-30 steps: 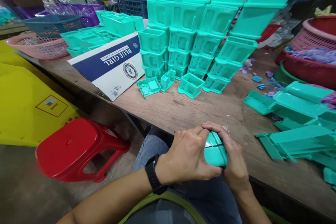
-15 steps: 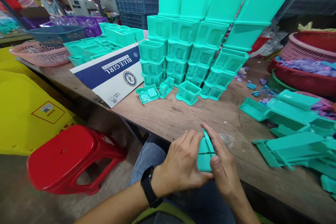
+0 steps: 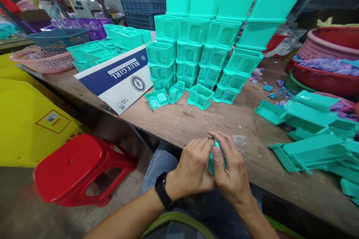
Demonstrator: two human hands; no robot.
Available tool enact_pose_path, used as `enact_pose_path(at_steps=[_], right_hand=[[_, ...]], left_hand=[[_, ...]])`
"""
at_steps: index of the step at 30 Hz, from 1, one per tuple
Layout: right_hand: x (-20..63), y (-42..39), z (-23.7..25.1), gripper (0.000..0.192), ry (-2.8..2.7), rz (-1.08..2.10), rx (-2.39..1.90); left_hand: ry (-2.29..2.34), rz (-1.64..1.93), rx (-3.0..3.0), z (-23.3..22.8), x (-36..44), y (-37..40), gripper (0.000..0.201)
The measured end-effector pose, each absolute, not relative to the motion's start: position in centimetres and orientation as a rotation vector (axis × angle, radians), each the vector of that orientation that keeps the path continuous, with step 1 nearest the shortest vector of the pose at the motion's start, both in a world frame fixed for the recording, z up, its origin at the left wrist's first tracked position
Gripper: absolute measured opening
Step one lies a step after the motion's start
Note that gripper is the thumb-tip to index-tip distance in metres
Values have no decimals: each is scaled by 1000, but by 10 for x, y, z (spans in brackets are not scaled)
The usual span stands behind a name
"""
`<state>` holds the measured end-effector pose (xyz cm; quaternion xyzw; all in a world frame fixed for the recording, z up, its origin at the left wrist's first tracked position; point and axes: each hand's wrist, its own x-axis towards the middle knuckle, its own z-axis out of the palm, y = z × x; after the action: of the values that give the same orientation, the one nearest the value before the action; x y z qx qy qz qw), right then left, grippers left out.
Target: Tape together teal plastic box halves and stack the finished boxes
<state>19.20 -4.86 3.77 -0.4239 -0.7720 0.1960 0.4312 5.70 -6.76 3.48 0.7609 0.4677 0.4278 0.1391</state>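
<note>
both hands (image 3: 213, 168) clasping teal box (image 3: 212, 157), purple bits (image 3: 328, 61) in red basin (image 3: 322, 82)

Stacked boxes (image 3: 207, 44) stand on the table (image 3: 196, 123), stool (image 3: 75, 168) left.

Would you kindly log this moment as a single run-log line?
left hand: grips teal plastic part | right hand: grips same part, thumb on top | place: over wooden table edge

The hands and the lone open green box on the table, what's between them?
Bare wooden table, head view, between the hands' teal piece and the open box.
</note>
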Motion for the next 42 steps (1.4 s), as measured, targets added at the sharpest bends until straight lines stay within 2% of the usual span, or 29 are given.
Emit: enact_pose_path(at_steps=[3,7,11,14,20,25,27,29,31,32,33,35,36,37,39,42], right_hand=[[189,-47,38,43,-1923,481,-1062],[194,-47,42,54,-1917,535,-1068],[207,-49,48,40,-1878,441,-1078],[210,-51,51,29,-1919,344,-1066],[202,-56,50,28,-1920,289,-978],[198,-62,47,28,-1869,154,-903],[202,-60,51,24,-1832,215,-961],[208,-54,56,23,-1730,347,-1079],[215,-42,58,44,-1569,551,-1249],[218,-35,57,55,-1487,678,-1329],[221,-28,54,63,-1427,800,-1396],[225,-14,43,70,-1404,911,-1496],[227,-9,37,71,-1430,878,-1520],[227,-5,31,72,-1464,802,-1533],[229,-3,23,78,-1504,685,-1550],[235,-13,19,78,-1547,798,-1542]], left_hand=[[1352,1234,2191,35,56,-69,31],[1404,1197,2028,40,56,-69,40],[1575,1168,1762,45,51,-65,50],[1605,1171,1751,48,45,-61,48],[1546,1273,1762,44,42,-58,61],[1473,1249,1796,45,38,-57,63],[1395,1170,1787,54,33,-57,75],[1305,1075,1731,66,27,-59,98],[1241,1013,1656,75,23,-60,116],[1227,1014,1636,77,22,-59,116],[1224,1033,1633,77,23,-58,107],[1269,1067,1686,71,28,-52,64],[1325,1058,1725,65,31,-47,42],[1392,1030,1755,59,35,-41,27],[1516,945,1765,48,41,-29,23],[1557,900,1698,38,44,-15,17]])
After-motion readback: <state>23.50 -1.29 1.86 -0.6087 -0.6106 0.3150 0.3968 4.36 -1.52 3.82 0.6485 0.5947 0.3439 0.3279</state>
